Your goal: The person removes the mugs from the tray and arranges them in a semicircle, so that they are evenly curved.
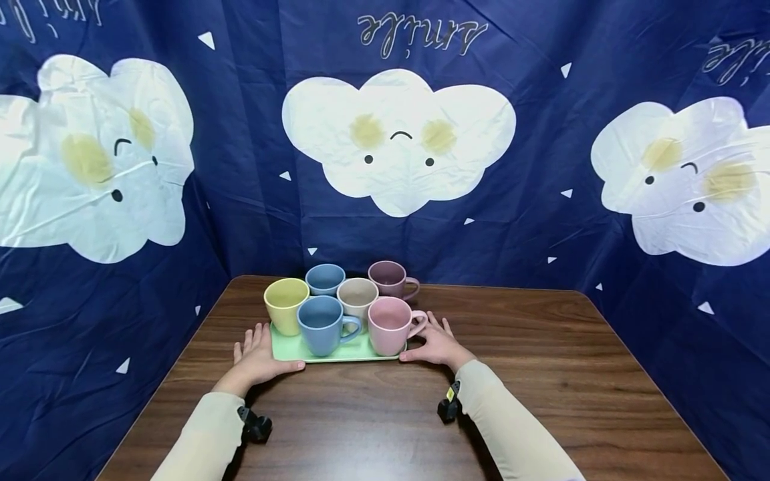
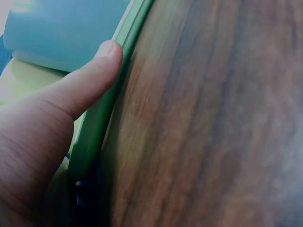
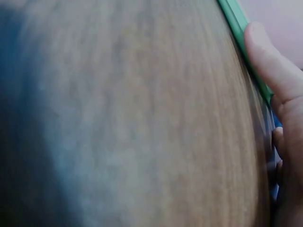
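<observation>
A light green tray (image 1: 355, 353) lies on the table with several mugs on it or just behind it. In the front stand a blue mug (image 1: 320, 327) and a pink mug (image 1: 388, 327), handles to the right. Around them are a yellow mug (image 1: 286, 307), a beige mug (image 1: 357, 297), a second blue mug (image 1: 325, 279) and a mauve mug (image 1: 390, 280). My left hand (image 1: 257, 357) touches the tray's left front corner, thumb on the front rim, fingers spread along the side. My right hand (image 1: 436, 344) mirrors it at the right corner, its fingers beside the pink mug's handle.
The brown wooden table (image 1: 373, 427) extends to the right and toward me. Blue curtains (image 1: 541, 220) with printed clouds hang behind it and on both sides. A small black device (image 1: 257, 426) is strapped to my left wrist, and another (image 1: 448, 404) to my right.
</observation>
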`<state>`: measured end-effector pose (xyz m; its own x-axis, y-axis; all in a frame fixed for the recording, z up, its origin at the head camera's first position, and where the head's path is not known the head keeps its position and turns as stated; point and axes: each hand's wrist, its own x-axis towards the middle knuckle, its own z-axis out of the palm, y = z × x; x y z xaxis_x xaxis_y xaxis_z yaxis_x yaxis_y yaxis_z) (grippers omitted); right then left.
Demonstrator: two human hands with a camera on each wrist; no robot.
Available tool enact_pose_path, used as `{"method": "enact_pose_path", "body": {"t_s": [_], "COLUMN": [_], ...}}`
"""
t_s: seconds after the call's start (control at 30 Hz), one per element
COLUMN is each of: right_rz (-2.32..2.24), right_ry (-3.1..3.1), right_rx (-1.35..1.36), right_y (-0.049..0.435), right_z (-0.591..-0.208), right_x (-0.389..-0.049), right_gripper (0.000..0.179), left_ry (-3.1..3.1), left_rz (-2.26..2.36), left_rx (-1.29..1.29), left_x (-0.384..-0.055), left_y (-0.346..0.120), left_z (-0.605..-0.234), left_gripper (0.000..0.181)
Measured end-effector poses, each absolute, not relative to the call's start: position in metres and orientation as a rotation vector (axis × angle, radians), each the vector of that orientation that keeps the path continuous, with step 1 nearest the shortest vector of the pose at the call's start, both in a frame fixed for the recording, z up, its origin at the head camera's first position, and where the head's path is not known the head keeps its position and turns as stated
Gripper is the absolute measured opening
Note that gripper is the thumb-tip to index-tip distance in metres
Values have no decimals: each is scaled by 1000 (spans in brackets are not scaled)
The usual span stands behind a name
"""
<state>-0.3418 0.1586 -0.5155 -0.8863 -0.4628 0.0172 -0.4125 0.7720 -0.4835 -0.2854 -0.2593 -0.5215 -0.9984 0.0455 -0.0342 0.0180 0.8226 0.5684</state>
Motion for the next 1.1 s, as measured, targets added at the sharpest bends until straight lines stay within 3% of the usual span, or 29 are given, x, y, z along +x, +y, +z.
{"method": "enact_pose_path", "body": {"t_s": [0.2, 0.83, 1.1], "right_rz": [-716, -739, -866], "right_ry": [2853, 2838, 2745], "right_rx": [-709, -766, -836], "right_y": [159, 155, 183], "right_z": [-515, -515, -481], "right_x": [-337, -329, -351], "right_gripper": [72, 76, 52], "left_ry": [2962, 2964, 2946], "left_rz": [894, 901, 893], "left_rx": [68, 83, 81], "left_x": [-287, -299, -298], "left_y": [-262, -278, -276], "left_z": [-526, -534, -531], "left_gripper": [148, 151, 151]}}
